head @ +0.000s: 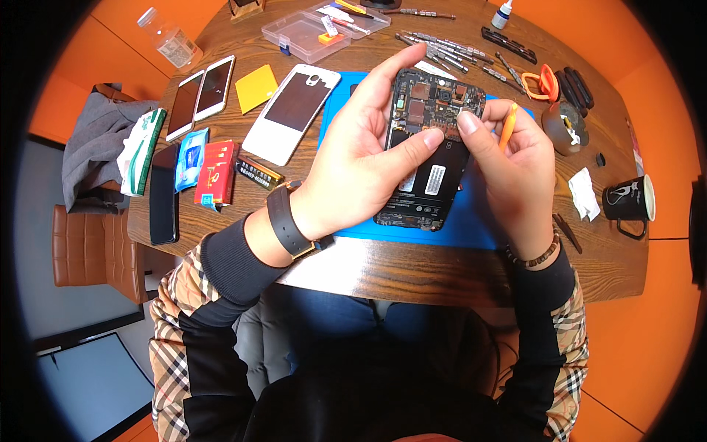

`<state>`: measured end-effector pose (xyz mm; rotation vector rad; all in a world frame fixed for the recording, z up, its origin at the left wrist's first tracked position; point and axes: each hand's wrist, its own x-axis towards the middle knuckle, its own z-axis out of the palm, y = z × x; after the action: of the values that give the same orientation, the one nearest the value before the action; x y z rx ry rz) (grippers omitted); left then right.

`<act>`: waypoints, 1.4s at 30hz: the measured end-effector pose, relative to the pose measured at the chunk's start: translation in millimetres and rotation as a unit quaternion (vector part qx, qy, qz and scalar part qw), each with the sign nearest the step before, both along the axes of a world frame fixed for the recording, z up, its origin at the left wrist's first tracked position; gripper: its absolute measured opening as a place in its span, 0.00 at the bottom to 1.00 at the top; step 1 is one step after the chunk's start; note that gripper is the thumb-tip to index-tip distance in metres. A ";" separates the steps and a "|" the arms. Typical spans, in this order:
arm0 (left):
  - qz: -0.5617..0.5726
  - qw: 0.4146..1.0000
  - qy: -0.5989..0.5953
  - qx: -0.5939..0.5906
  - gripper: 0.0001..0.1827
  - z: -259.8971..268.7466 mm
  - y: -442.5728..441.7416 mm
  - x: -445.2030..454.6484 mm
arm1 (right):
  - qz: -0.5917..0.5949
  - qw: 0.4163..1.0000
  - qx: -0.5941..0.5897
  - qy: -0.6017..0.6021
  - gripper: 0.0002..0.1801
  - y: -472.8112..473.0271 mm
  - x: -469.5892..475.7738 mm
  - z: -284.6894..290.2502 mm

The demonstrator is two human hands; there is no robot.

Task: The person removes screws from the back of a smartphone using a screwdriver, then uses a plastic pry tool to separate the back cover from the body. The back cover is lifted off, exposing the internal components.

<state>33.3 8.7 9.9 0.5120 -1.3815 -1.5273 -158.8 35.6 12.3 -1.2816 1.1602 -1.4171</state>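
Observation:
An opened smartphone (425, 160) is held above a blue work mat (359, 224), its circuit board (428, 105) at the top and black battery (453, 160) below. My left hand (353, 154) grips it from the left, thumb lying across the lower part of the board. On the other side my right hand (513, 160) presses its thumb on the board's right edge. An orange plastic pry tool (508, 124) sticks up between the right hand's fingers. The white phone back cover (293, 113) lies on the table left of the mat.
Several screwdrivers (442, 47) lie at the back beside a clear plastic case (309, 41). To the left are two white phones (215, 88), a black phone (164, 193), a red box (215, 171) and a bottle (168, 41). A black mug (624, 199) and tweezers (568, 232) sit at right.

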 end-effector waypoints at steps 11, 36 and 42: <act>-0.001 1.000 0.030 -0.008 0.39 -3.2 -1.1 -2.5 | 0.016 1.000 -0.001 -0.012 0.11 1.2 -0.7 0.3; 0.012 0.999 0.019 -0.023 0.37 -4.1 -1.3 -2.3 | 0.028 1.000 -0.003 -0.003 0.10 -0.9 1.0 0.4; 0.015 0.999 0.012 -0.033 0.39 -4.0 -2.4 -3.0 | 0.025 1.000 0.001 -0.006 0.10 -0.8 0.0 -0.6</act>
<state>30.3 6.3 5.9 0.4702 -1.3941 -1.4546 -158.8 34.8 11.7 -1.2903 1.1137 -1.3847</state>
